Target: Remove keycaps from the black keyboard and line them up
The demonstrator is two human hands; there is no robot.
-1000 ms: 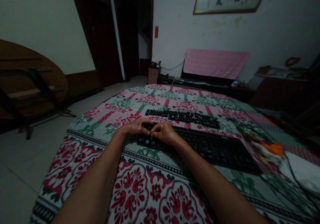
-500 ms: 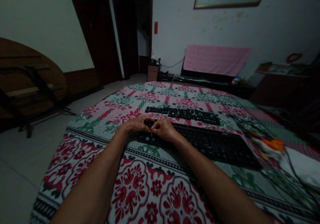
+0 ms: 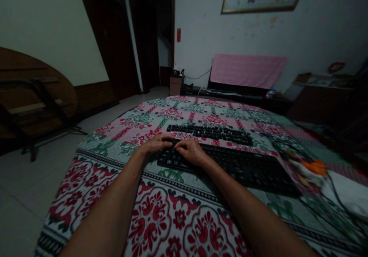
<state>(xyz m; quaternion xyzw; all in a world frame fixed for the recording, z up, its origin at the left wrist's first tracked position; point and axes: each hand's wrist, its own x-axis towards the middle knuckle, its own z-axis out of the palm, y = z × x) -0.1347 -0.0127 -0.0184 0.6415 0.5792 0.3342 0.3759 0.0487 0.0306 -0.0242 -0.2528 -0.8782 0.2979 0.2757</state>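
Note:
A black keyboard (image 3: 255, 169) lies slanted across the patterned cloth, its left end under my hands. My left hand (image 3: 156, 143) rests at the upper left corner of the keyboard, index finger and thumb stretched out and apart. Close beside it, my right hand (image 3: 191, 151) bends over the left-hand keys, thumb and fingertips drawn together in a pinch. Whatever sits between those fingertips is too small and dark to make out. Behind the keyboard, many loose black keycaps (image 3: 221, 133) stand in rows on the cloth.
The floral cloth (image 3: 178, 226) covers a large table. To the right lie tangled cables, an orange item (image 3: 316, 167) and a white sheet or bag (image 3: 347, 192). A folded round table (image 3: 37, 84) leans at the left wall. A pink towel (image 3: 247, 70) hangs at the back.
My hands have moved slightly apart; their fingertips were touching over the keyboard's left end. My left finger and thumb have straightened. More keys at that corner now show.

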